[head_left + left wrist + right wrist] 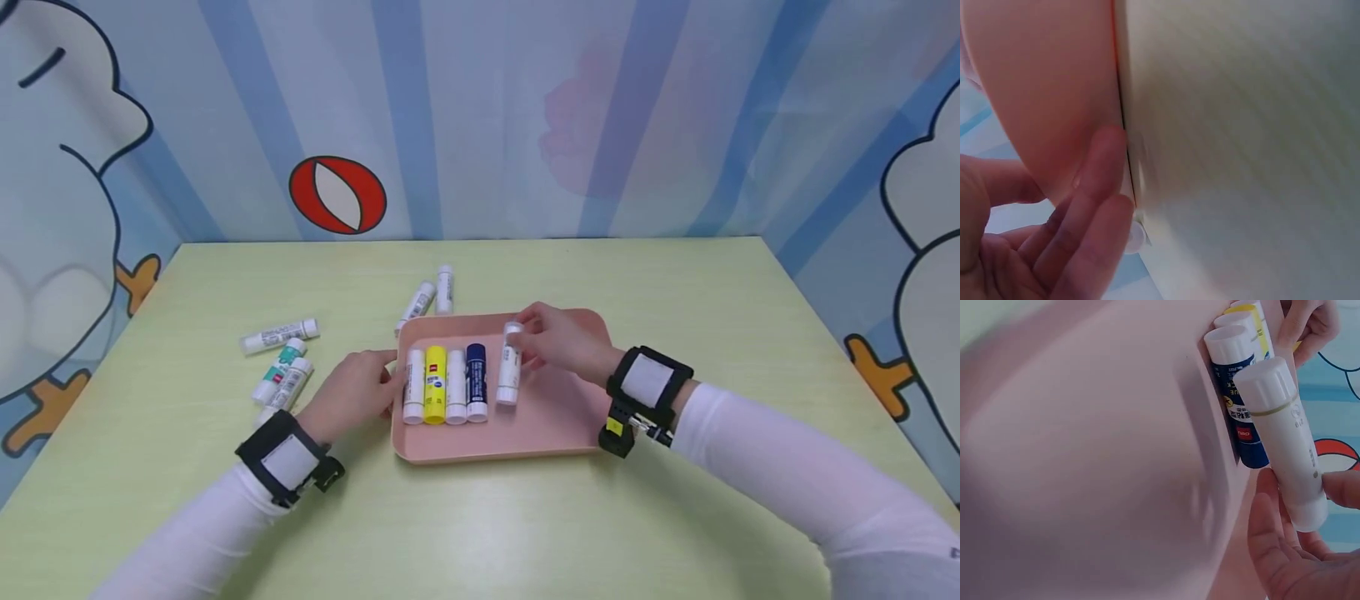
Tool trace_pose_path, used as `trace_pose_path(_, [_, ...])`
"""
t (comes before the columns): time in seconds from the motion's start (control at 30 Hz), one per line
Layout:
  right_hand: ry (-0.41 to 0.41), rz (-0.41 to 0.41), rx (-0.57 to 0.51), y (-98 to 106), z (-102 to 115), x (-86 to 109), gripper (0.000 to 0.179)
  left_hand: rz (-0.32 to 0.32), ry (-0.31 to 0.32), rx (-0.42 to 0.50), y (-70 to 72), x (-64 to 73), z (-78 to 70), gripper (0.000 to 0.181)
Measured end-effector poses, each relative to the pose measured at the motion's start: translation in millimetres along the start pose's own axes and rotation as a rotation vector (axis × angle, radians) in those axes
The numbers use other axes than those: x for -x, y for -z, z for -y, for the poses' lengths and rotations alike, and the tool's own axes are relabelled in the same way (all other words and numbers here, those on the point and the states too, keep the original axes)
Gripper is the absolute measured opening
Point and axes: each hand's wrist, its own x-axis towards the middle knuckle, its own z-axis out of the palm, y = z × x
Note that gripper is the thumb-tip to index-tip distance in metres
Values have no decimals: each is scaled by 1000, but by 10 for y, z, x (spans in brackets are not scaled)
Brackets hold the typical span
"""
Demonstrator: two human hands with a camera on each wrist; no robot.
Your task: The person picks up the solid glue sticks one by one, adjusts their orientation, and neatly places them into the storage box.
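A pink tray [555,429] lies on the table, with a row of glue sticks in its left half. A yellow glue stick [435,387] and a dark blue one [476,375] lie among white ones. My right hand [566,343] pinches a white glue stick [1288,450] by one end between thumb and fingers, just right of the dark blue stick. That held stick is tilted over the tray in the right wrist view. My left hand [351,392] holds the tray's left edge, its fingers [1100,169] against the outer wall and the thumb at the rim.
Left of the tray lie a loose white glue stick [280,336], a green-and-white one [279,371] and another white one [291,383]. Behind the tray are two more white sticks, one upper [445,290] and one slanted [417,305]. A printed backdrop [487,125] stands along the table's far edge.
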Motion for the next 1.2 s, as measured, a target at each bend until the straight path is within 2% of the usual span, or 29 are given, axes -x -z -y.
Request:
trace_pose_path(0.1, [1, 41, 58, -34, 10, -41, 38, 6, -4, 16, -11, -3, -8, 36])
trace_pose_path(0.37, [-5, 105, 274, -105, 22, -177, 30, 21, 45, 24, -36, -11, -29, 32])
trace_pose_path(0.63, [-21, 130, 400, -149, 68, -253, 26, 32, 69, 14, -29, -9, -51, 30])
trace_pose_path(1.0, [-39, 133, 510, -213, 98, -326, 26, 32, 63, 34, -46, -28, -40, 28])
trace_pose_path(1.2, [-51, 135, 534, -242, 94, -354, 29, 39, 75, 36, -51, -29, -36, 26])
